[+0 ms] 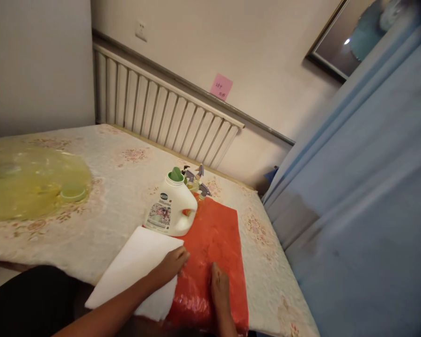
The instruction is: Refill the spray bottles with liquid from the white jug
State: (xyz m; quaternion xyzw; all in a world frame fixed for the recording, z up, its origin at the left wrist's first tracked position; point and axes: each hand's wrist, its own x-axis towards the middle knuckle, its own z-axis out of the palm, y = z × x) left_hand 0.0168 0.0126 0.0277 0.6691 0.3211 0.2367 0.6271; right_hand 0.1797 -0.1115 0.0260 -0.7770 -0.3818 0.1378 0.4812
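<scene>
A red plastic sheet or bag (228, 234) lies flat on the bed in front of me, with a white cloth or paper sheet (136, 262) along its left side. My left hand (176, 261) is closed at the white sheet's right edge, over the red plastic. Lower and to the right, my right hand (220, 284) is curled into a fist on the red plastic. Whether either fist grips anything is hidden. Just beyond them stands a cream jug-shaped detergent bottle (175, 208) with a green spout insert (176, 174) in its neck and no cap on.
Several spray bottles (203, 191) stand partly hidden behind the detergent bottle. At left lies a transparent yellow plastic bag (28, 178) near a green round object (73, 193). A radiator (161, 103) lines the wall behind the bed (115, 187). A blue curtain (365, 187) hangs at right.
</scene>
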